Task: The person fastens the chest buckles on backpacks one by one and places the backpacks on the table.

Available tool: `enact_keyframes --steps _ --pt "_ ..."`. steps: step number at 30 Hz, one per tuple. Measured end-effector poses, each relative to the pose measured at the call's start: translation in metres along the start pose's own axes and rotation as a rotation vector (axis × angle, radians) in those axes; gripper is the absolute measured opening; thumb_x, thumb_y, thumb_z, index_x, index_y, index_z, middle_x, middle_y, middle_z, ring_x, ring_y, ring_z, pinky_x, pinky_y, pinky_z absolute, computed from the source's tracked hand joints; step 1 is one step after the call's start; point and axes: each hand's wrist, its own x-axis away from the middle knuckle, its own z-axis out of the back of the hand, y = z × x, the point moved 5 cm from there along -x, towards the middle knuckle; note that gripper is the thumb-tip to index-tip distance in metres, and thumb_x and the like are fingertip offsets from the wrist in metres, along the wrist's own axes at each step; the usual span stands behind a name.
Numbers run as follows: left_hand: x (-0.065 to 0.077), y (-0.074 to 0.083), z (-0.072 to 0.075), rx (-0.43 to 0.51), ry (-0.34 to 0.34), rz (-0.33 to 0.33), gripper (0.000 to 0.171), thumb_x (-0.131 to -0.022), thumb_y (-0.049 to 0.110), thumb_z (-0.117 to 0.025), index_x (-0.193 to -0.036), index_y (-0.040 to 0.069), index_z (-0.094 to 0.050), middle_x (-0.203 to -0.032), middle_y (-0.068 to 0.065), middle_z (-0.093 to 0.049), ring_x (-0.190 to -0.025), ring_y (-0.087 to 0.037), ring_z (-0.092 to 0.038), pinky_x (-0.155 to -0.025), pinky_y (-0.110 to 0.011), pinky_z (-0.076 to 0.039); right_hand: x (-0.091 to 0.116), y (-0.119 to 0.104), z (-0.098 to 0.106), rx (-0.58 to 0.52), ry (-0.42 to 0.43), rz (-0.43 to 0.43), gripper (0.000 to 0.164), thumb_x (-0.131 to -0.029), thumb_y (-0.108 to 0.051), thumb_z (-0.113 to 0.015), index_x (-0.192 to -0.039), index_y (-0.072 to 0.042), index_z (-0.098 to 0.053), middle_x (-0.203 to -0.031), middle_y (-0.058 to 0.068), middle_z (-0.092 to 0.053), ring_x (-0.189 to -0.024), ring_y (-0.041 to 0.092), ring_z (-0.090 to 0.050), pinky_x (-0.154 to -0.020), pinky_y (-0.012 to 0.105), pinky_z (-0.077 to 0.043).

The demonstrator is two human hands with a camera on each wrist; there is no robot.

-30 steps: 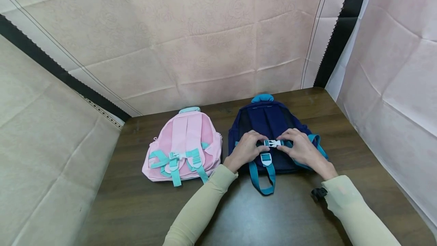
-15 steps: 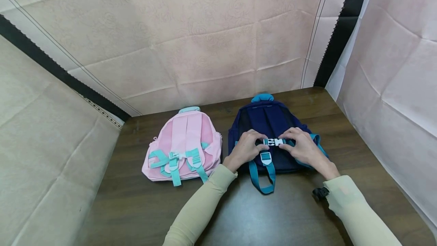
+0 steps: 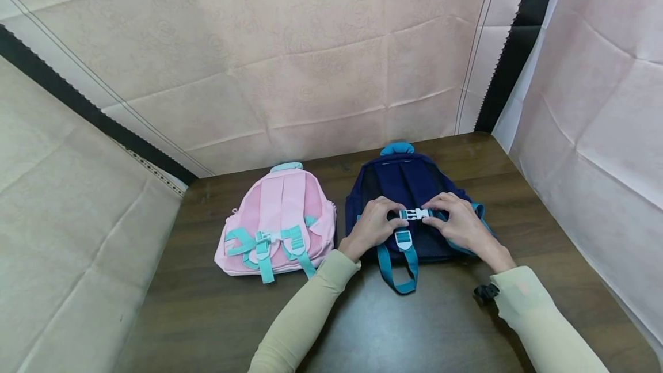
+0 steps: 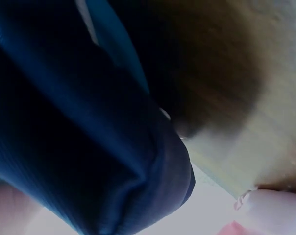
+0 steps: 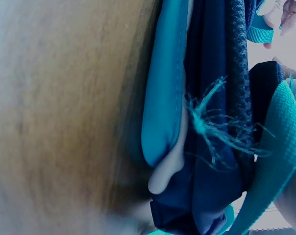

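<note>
A navy blue backpack (image 3: 414, 174) with teal straps lies on the table, its strap side up. Over its lower half, a white plastic side-release buckle (image 3: 415, 214) is held between both hands. The left hand (image 3: 374, 224) pinches the buckle's left end between thumb and fingers. At the other end, the right hand (image 3: 456, 222) pinches the buckle beside its teal webbing. The two halves meet; whether they are latched I cannot tell. In the right wrist view, a teal strap (image 5: 273, 156) and frayed teal threads (image 5: 200, 125) show along the backpack's side. The left wrist view shows mostly dark blue fabric (image 4: 89, 127).
Left of the navy bag lies a pink backpack (image 3: 282, 206) with mint straps and a white buckle (image 3: 269, 236). A loose teal strap loop (image 3: 404, 286) hangs onto the brown table (image 3: 373, 327). Pale cloth walls (image 3: 321, 62) enclose the back and sides.
Both hands stay on the buckle. Since a second ago, the buckle has shifted slightly up and right, and the right fingers have slid a little rightward, leaving more of it visible.
</note>
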Motion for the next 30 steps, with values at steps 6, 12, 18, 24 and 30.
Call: enact_keyframes --steps 6,12,18,24,30 --pt "-0.0003 -0.0003 -0.0002 0.011 0.004 0.011 0.028 -0.101 0.021 -0.080 -0.125 0.008 -0.081 -0.121 -0.008 -0.081 -0.119 -0.022 -0.071 -0.108 -0.034 -0.059 -0.0003 -0.0001 0.0001 -0.006 -0.008 -0.005 0.024 -0.093 -0.005 -0.085 -0.117 -0.003 -0.082 -0.114 0.015 -0.077 -0.107 0.034 -0.067 -0.092 0.047 -0.052" --pt "-0.0008 0.0001 0.0004 0.019 0.012 0.008 0.028 -0.101 0.021 -0.080 -0.125 0.007 -0.081 -0.121 -0.008 -0.081 -0.118 -0.022 -0.071 -0.108 -0.034 -0.059 -0.0002 0.0013 -0.0005 -0.014 -0.013 -0.011 0.024 -0.093 -0.006 -0.085 -0.117 -0.004 -0.081 -0.116 0.016 -0.077 -0.109 0.035 -0.067 -0.094 0.052 -0.053" --pt "-0.0013 -0.0005 -0.0002 0.006 0.011 0.004 0.028 -0.101 0.021 -0.080 -0.125 0.007 -0.081 -0.120 -0.008 -0.081 -0.117 -0.021 -0.071 -0.107 -0.033 -0.059 -0.0006 0.0015 -0.0018 -0.020 -0.017 -0.008 0.024 -0.094 -0.007 -0.085 -0.117 -0.004 -0.081 -0.118 0.016 -0.078 -0.111 0.037 -0.068 -0.096 0.056 -0.054" --pt "-0.0017 0.0002 -0.0008 0.001 0.008 0.009 0.028 -0.101 0.022 -0.079 -0.126 0.008 -0.081 -0.121 -0.007 -0.081 -0.118 -0.021 -0.071 -0.107 -0.032 -0.059 -0.0022 -0.0002 -0.0029 -0.030 -0.026 -0.003 0.024 -0.094 -0.007 -0.085 -0.117 -0.003 -0.082 -0.118 0.016 -0.078 -0.111 0.037 -0.068 -0.097 0.057 -0.055" --pt "-0.0025 0.0012 -0.0017 -0.005 0.011 -0.002 0.028 -0.101 0.021 -0.080 -0.125 0.008 -0.081 -0.119 -0.007 -0.081 -0.117 -0.020 -0.071 -0.106 -0.031 -0.060 -0.0031 0.0001 -0.0053 -0.019 -0.036 -0.005 0.025 -0.094 -0.007 -0.085 -0.118 -0.003 -0.082 -0.118 0.017 -0.077 -0.112 0.038 -0.068 -0.098 0.062 -0.056"
